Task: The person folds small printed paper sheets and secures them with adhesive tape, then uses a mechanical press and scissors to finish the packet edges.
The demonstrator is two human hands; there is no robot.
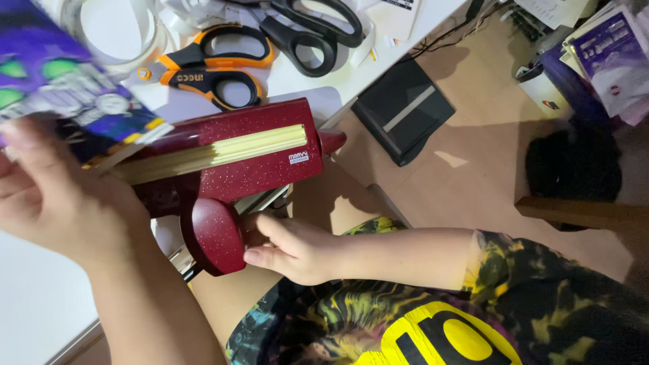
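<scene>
Because the glittery red punch (250,159) hangs partly over the edge of the white surface (40,297), its rounded lever knob (211,236) sticks out toward the person, where a hand can get at it from the side. The right hand (294,249) rests there: the fingers curl loosely against the knob's right face, thumb on top, touching it rather than wrapped around it, so it reads as a bracing hold and not a full grip. That forearm comes in nearly level from the right, across the lap, with the wrist straight.

The left hand (51,196) is raised close to the camera and blurred. Its fingers are closed on a purple printed card (64,81), whose lower edge points into the pale yellow slot (223,152) that runs along the punch body; I judge the card is held at that slant so that its edge lines up with the slot. Whether the edge is already inside the slot cannot be told. The left forearm rises steeply from the bottom of the view.

Behind the punch lie 2 pairs of scissors, the orange-handled scissors (209,64) just beside the black-handled scissors (307,30), and a roll of clear tape (111,30) near the far corner. A black flat box (402,108) sits on the floor.
</scene>
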